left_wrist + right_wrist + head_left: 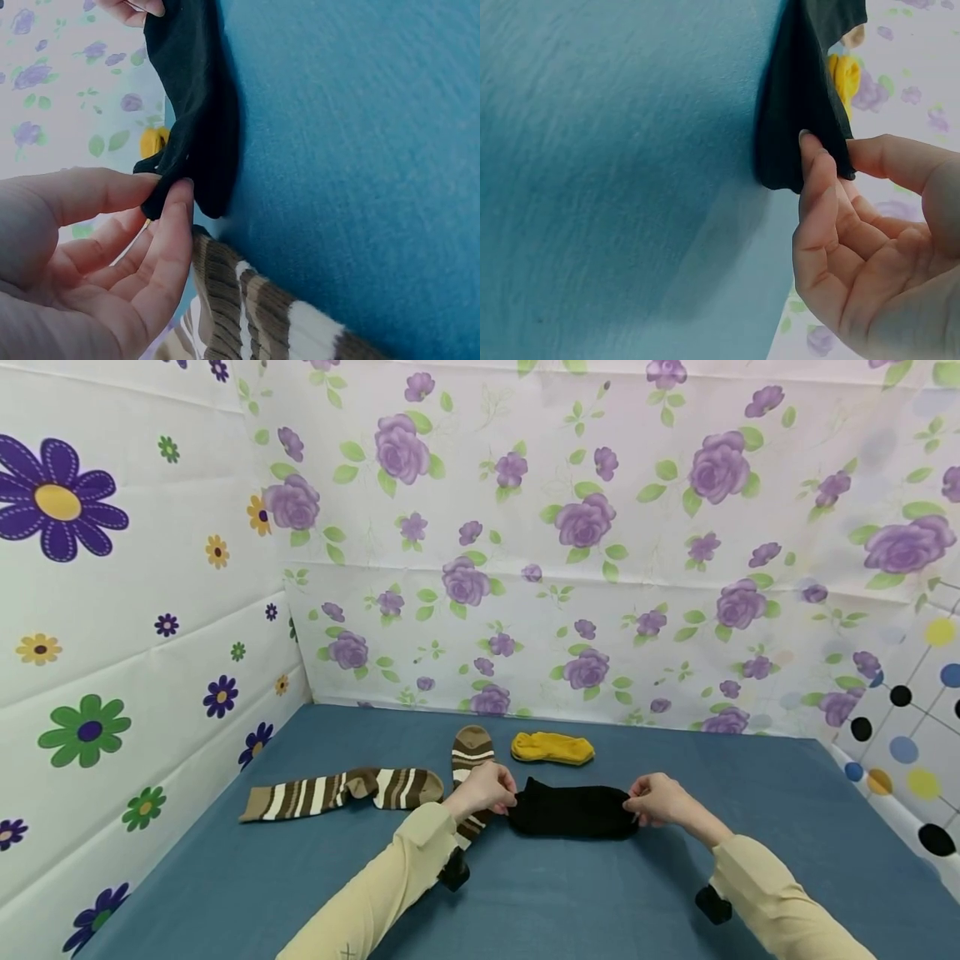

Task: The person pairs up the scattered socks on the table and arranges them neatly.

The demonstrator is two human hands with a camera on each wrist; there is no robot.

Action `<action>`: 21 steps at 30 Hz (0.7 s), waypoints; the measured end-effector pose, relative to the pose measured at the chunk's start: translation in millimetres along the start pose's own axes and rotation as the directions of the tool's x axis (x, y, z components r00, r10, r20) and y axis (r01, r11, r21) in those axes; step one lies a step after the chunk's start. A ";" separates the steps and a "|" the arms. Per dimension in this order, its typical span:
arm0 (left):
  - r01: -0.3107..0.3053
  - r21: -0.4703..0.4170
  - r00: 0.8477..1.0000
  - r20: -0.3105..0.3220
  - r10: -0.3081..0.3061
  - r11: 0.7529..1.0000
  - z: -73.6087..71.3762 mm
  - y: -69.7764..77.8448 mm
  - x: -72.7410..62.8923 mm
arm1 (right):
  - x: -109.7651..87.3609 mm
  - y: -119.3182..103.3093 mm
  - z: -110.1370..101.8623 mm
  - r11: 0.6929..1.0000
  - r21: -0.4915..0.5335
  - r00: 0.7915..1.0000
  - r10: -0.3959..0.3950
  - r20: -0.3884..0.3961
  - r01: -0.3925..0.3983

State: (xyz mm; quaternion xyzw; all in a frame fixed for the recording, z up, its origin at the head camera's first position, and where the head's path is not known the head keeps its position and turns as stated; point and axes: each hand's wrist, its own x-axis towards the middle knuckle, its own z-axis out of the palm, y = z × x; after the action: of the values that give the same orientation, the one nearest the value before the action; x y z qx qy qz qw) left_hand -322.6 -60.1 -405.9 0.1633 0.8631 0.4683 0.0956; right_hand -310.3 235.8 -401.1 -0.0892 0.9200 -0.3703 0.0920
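Black sock (573,812) held at both ends, low over the tabletop (585,902).
One end is pinched by the fingers of the left hand (483,787), the other by those of the right hand (663,799); light, soft, limp handling is to be expected, best gripped at the ends. Movement is hemmed by striped (472,745) and yellow (552,749) socks; room is offered rightward and nearer.

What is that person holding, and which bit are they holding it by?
A black sock: the left hand pinches one end, and the right hand pinches the other.
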 end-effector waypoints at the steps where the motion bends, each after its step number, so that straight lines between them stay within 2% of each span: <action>1: -0.001 0.007 1.000 -0.005 0.001 1.000 0.4 0.3 -0.2 | -0.6 0.5 0.1 1.000 -0.004 1.000 -0.001 0.001 0.001; 5: 0.000 0.041 1.000 -0.024 0.001 0.999 1.7 1.4 -1.1 | -1.0 2.9 0.4 1.000 -0.016 1.000 0.005 -0.015 -0.006; 10: -0.005 0.127 0.999 -0.044 0.010 0.992 2.8 2.2 -2.6 | -3.4 3.6 -2.9 0.999 -0.011 0.998 0.042 -0.053 -0.043; 15: -0.071 0.208 0.993 -0.077 0.088 0.975 5.9 4.4 -2.3 | -3.4 1.6 -7.4 0.999 -0.017 0.996 0.049 -0.071 -0.051; 21: -0.171 0.304 0.979 -0.055 0.197 0.937 10.7 15.1 -4.2 | -3.2 -3.6 -5.8 0.996 -0.084 0.996 -0.030 -0.078 0.024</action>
State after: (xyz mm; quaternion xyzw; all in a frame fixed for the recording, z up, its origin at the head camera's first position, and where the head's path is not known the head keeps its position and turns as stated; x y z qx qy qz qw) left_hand -312.4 -45.7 -399.0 0.2360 0.9079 0.3464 -0.0107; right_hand -308.2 237.8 -394.1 -0.0906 0.9363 -0.3362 0.0467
